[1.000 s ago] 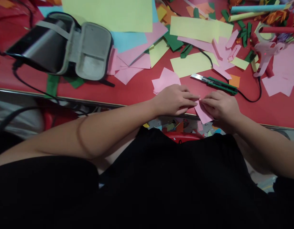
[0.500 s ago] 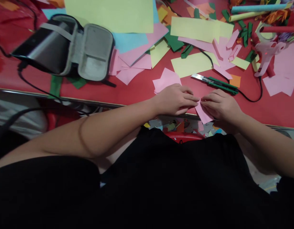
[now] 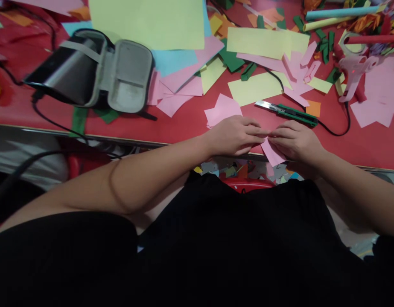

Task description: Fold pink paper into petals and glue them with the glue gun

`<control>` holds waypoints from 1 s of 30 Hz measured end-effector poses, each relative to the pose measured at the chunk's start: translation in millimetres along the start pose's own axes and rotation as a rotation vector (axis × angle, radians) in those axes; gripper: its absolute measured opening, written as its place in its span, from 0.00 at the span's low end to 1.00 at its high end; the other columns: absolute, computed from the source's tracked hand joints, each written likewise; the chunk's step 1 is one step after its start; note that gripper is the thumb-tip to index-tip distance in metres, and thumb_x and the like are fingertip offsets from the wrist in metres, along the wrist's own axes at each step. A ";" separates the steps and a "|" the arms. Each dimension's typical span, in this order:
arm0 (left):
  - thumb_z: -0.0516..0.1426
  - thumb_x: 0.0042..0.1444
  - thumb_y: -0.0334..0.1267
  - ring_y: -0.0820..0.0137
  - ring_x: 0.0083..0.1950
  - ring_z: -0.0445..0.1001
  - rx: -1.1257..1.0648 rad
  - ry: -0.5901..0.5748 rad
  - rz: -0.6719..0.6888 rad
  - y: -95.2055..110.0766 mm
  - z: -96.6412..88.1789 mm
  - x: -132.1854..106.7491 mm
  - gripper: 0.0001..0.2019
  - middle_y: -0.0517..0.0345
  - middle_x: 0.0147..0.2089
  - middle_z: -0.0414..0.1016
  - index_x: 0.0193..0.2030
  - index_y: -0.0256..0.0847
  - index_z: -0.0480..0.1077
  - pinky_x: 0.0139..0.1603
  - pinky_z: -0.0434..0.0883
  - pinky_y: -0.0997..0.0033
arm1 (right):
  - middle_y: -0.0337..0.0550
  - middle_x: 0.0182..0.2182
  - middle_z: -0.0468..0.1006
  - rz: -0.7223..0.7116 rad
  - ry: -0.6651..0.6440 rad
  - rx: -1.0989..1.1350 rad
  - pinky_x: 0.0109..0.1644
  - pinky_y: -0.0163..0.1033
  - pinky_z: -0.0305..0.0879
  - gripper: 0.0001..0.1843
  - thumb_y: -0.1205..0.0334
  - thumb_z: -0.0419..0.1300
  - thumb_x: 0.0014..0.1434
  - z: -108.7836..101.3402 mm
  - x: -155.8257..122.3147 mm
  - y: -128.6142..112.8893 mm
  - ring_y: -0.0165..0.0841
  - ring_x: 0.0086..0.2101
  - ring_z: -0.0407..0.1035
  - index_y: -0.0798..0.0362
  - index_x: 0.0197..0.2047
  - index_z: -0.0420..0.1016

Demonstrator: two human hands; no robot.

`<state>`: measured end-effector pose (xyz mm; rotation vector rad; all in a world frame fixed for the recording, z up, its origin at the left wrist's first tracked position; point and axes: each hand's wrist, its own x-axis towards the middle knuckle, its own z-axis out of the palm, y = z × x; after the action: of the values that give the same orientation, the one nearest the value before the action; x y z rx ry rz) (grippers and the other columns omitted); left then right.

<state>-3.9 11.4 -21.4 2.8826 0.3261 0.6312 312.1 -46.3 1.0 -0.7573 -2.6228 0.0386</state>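
Between my hands, at the front edge of the red table (image 3: 180, 128), is a small piece of pink paper (image 3: 273, 154). My left hand (image 3: 238, 135) has its fingertips closed on the paper's upper end. My right hand (image 3: 294, 140) pinches the same piece from the other side, its fingers bent over it and hiding part of it. Just behind my left hand lie pink paper cutouts (image 3: 224, 106) with pointed edges. A green utility knife (image 3: 288, 113), its blade showing, rests beyond my right hand.
A pink glue gun (image 3: 355, 70) with a black cord stands at the right. An open zip case (image 3: 129, 76) holding a dark device sits at the left. Yellow sheets (image 3: 147, 23) and coloured scraps cover the back. Paper bits litter the floor below.
The view has shifted slightly, so the table items at the left appear a little lower and further right. My hands keep nearly the same pose on the pink paper.
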 end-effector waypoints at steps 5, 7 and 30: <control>0.61 0.83 0.39 0.53 0.69 0.91 -0.070 0.010 -0.046 0.0 1.5 -0.3 0.18 0.57 0.68 0.95 0.69 0.55 0.90 0.64 0.87 0.48 | 0.47 0.52 0.97 0.066 -0.001 0.049 0.57 0.58 0.88 0.14 0.69 0.66 0.84 4.2 -1.5 1.0 0.46 0.52 0.89 0.47 0.59 0.94; 0.62 0.82 0.39 0.53 0.68 0.92 -0.095 0.022 -0.059 0.0 2.1 -0.3 0.18 0.56 0.67 0.95 0.69 0.55 0.91 0.64 0.86 0.47 | 0.47 0.51 0.97 0.054 -0.012 0.032 0.56 0.56 0.88 0.13 0.68 0.65 0.85 3.8 -1.2 1.0 0.45 0.53 0.88 0.47 0.57 0.94; 0.61 0.79 0.44 0.52 0.62 0.89 -0.076 -0.010 -0.217 4.3 -4.5 -1.3 0.18 0.55 0.70 0.94 0.64 0.56 0.93 0.59 0.79 0.49 | 0.47 0.53 0.98 0.114 -0.043 -0.062 0.58 0.53 0.75 0.13 0.63 0.65 0.86 -17.8 -8.8 -19.3 0.45 0.54 0.86 0.47 0.59 0.94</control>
<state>-6.2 7.5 -17.0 2.7263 0.5898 0.5776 316.0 -68.8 16.6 -0.9374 -2.6293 0.0062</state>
